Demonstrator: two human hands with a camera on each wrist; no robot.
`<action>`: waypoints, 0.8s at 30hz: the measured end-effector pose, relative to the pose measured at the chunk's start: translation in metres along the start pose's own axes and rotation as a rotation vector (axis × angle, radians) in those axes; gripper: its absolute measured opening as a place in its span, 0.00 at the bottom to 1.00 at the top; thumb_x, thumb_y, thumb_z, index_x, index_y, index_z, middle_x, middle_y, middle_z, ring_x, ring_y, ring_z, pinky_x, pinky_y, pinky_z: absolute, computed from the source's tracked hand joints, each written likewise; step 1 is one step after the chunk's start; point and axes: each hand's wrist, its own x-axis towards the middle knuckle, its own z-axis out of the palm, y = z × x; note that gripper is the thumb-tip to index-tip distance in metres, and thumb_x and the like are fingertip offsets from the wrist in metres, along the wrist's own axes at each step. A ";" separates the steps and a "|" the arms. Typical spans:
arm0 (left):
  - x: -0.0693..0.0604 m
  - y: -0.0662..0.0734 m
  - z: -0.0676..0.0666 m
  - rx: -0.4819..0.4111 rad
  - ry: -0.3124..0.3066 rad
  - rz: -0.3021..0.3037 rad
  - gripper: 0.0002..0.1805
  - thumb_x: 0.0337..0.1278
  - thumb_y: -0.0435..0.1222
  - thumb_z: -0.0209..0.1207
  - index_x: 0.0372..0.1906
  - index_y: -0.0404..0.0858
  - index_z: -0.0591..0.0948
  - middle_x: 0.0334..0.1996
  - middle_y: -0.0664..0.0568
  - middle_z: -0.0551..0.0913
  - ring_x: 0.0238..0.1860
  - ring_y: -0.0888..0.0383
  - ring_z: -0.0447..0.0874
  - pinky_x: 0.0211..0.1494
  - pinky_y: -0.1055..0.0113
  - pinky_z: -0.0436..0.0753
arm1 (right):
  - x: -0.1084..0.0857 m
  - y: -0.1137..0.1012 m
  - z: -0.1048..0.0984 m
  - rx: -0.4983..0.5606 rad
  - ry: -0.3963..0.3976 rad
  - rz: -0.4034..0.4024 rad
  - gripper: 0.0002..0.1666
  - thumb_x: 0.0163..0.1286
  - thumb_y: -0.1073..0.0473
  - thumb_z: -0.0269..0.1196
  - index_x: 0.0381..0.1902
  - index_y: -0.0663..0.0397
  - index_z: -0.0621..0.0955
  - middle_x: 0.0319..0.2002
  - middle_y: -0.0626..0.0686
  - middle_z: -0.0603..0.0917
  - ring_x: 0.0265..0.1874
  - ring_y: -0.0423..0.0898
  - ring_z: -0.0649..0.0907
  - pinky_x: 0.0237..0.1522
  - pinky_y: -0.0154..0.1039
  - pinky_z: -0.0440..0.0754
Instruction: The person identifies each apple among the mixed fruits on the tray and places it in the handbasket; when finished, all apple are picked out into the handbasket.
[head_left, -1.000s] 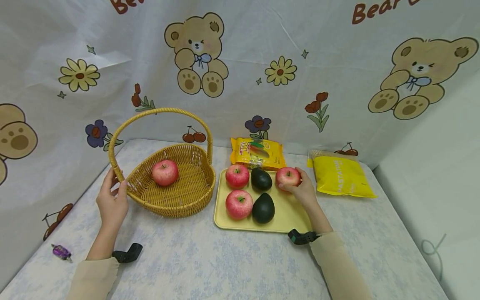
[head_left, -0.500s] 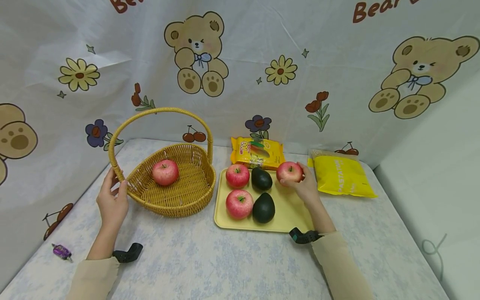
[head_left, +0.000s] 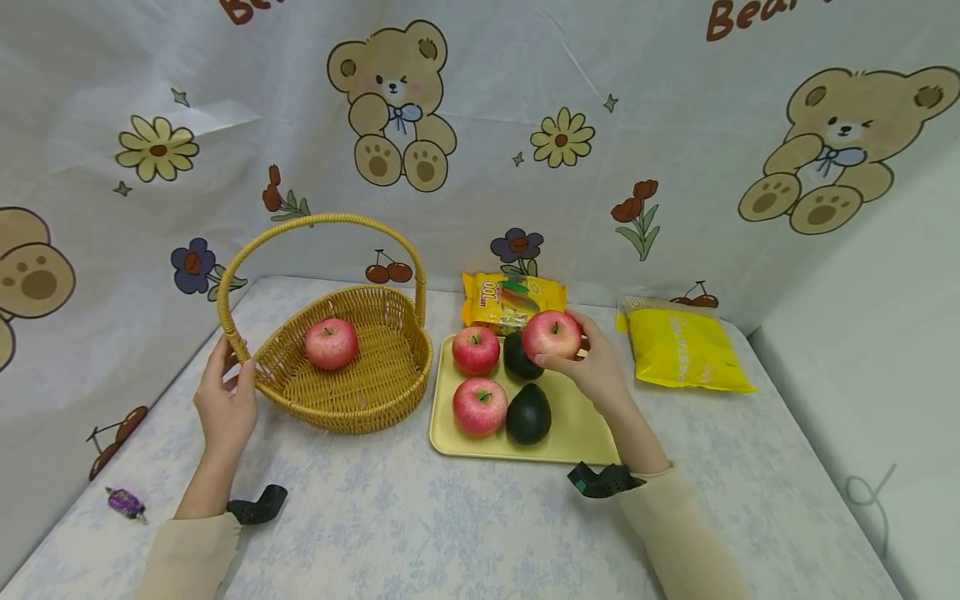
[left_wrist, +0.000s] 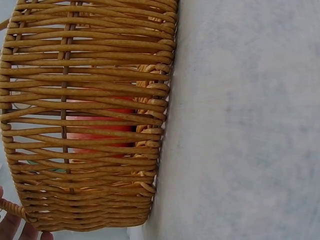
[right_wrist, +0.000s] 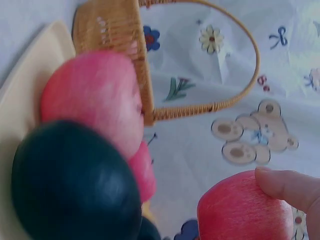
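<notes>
My right hand (head_left: 601, 372) holds a red apple (head_left: 551, 335) up over the back of the yellow tray (head_left: 581, 433), partly covering one avocado. In the right wrist view, the thumb (right_wrist: 285, 185) lies against that held apple (right_wrist: 240, 210). Two more apples (head_left: 480, 407) and two dark avocados (head_left: 528, 414) sit on the tray. At the left, my left hand (head_left: 227, 408) grips the wicker basket (head_left: 360, 421) by its rim, where the handle (head_left: 322, 220) begins. One apple (head_left: 331, 343) lies inside the basket. Only a few left fingertips show in the left wrist view.
A yellow snack packet (head_left: 513, 298) lies behind the tray. To its right is a yellow pasta bag (head_left: 681, 348). A small purple wrapped candy (head_left: 126, 503) lies at the front left. Behind everything hangs a bear-printed sheet (head_left: 480, 108).
My right hand has lifted the apple off the tray's back right corner and carried it leftward, in front of the rear avocado. The left hand and the basket have stayed put.
</notes>
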 end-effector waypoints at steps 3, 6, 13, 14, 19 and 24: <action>0.000 0.000 0.000 0.010 -0.002 -0.014 0.27 0.73 0.36 0.49 0.74 0.50 0.64 0.63 0.45 0.76 0.63 0.55 0.73 0.52 0.80 0.72 | -0.004 -0.015 0.011 0.034 -0.033 -0.032 0.51 0.56 0.55 0.74 0.74 0.51 0.62 0.66 0.57 0.71 0.57 0.54 0.73 0.47 0.33 0.78; 0.001 -0.001 0.000 0.011 -0.004 -0.013 0.27 0.73 0.36 0.49 0.74 0.48 0.64 0.63 0.45 0.76 0.63 0.51 0.73 0.52 0.80 0.72 | -0.008 -0.030 0.022 0.052 -0.063 -0.048 0.51 0.55 0.55 0.74 0.73 0.51 0.63 0.65 0.56 0.72 0.56 0.54 0.73 0.50 0.37 0.79; 0.000 -0.001 0.000 -0.005 -0.004 0.002 0.27 0.73 0.36 0.49 0.74 0.50 0.65 0.63 0.44 0.76 0.63 0.52 0.73 0.53 0.79 0.73 | -0.008 -0.061 0.058 0.112 -0.119 -0.072 0.51 0.52 0.55 0.76 0.72 0.46 0.65 0.63 0.52 0.74 0.57 0.52 0.74 0.60 0.49 0.78; 0.000 0.000 0.000 -0.003 -0.006 0.000 0.27 0.73 0.36 0.49 0.74 0.50 0.65 0.63 0.45 0.76 0.63 0.52 0.73 0.53 0.78 0.73 | -0.007 -0.064 0.064 0.103 -0.122 -0.070 0.51 0.52 0.54 0.77 0.71 0.45 0.66 0.62 0.52 0.74 0.57 0.51 0.75 0.59 0.48 0.78; -0.001 0.001 -0.001 -0.004 -0.015 -0.010 0.27 0.73 0.36 0.49 0.73 0.51 0.65 0.63 0.45 0.75 0.63 0.51 0.73 0.53 0.76 0.73 | -0.003 -0.079 0.097 0.105 -0.165 -0.068 0.51 0.51 0.52 0.77 0.71 0.42 0.66 0.61 0.50 0.76 0.55 0.50 0.77 0.55 0.46 0.80; 0.000 0.000 -0.001 0.000 -0.010 -0.007 0.26 0.73 0.36 0.49 0.73 0.51 0.65 0.63 0.45 0.76 0.63 0.52 0.73 0.52 0.79 0.73 | 0.001 -0.088 0.130 0.134 -0.223 -0.062 0.51 0.50 0.52 0.77 0.71 0.42 0.66 0.61 0.49 0.75 0.55 0.49 0.76 0.53 0.44 0.81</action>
